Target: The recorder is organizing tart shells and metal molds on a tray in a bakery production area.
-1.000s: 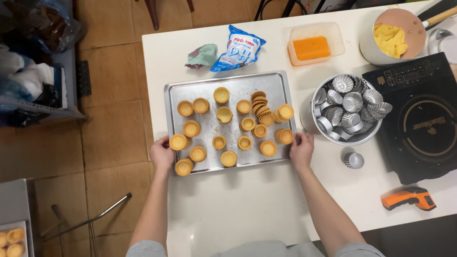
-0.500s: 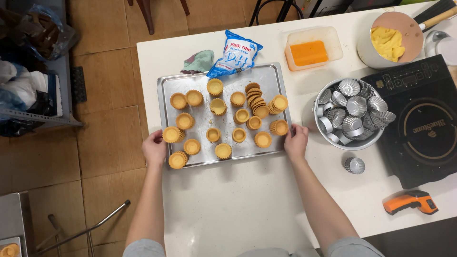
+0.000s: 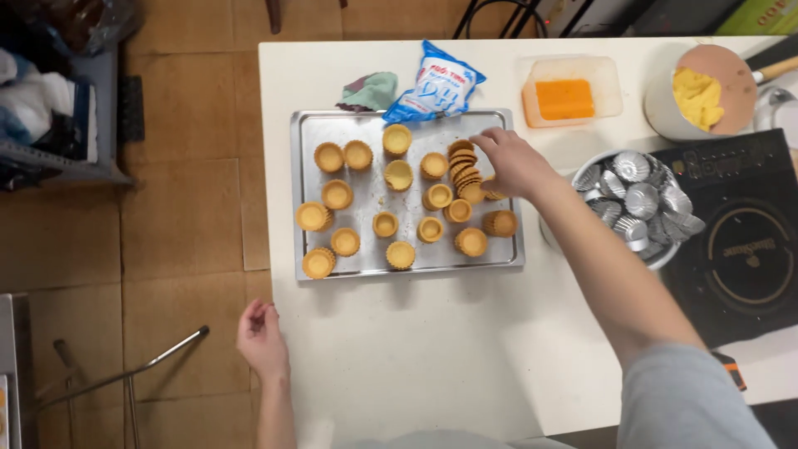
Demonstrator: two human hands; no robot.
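A metal baking tray [image 3: 366, 137] lies on the white table [image 3: 432, 349] with several golden tart shells [image 3: 397, 139] spread over it. My right hand [image 3: 513, 162] reaches over the tray's right side, fingers down at a fanned stack of tart shells [image 3: 465, 170]; whether it grips one is hidden. My left hand [image 3: 262, 337] hangs off the table's left edge below the tray, fingers loosely apart and holding nothing.
A bowl of silver tart moulds [image 3: 636, 199] stands right of the tray, beside a black induction hob [image 3: 744, 249]. Behind the tray lie a blue-and-white bag [image 3: 436, 83], a green cloth [image 3: 371, 90], a tub with an orange block [image 3: 565, 98] and a pot of yellow filling [image 3: 702, 91].
Both hands have let go of the tray's near edge. My right hand moved up to the stacked shells; my left hand dropped off the table's left side. The view shifted.
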